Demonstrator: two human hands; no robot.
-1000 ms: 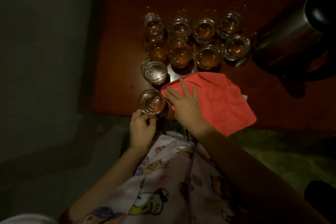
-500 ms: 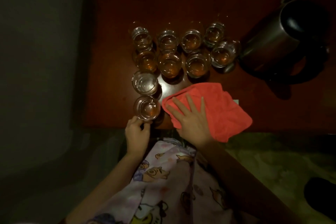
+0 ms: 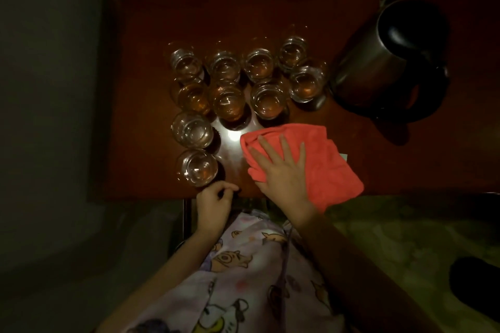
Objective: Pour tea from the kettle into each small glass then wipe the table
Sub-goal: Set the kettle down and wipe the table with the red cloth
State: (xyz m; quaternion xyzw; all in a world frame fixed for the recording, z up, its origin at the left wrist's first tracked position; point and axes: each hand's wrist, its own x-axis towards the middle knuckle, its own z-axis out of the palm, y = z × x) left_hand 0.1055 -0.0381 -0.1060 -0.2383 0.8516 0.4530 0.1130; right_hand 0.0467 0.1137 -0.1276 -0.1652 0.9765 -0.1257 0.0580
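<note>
left hand (image 3: 213, 204) off nearest glass (image 3: 198, 167) | glasses: 10 | kettle (image 3: 384, 62): 1

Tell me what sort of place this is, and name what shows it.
Probably a home, dimly lit. A dark red wooden table carries small glasses of tea and a steel kettle, and the seated person's cartoon-print garment looks like sleepwear or a house dress.

You're in a dim home room: a small dark-red wooden table (image 3: 270, 3) holds tea glasses (image 3: 228, 101) and a steel electric kettle (image 3: 378, 62), green patterned bedding (image 3: 405, 230) lies beside it, and you wear cartoon-print pyjamas (image 3: 243, 278).
</note>
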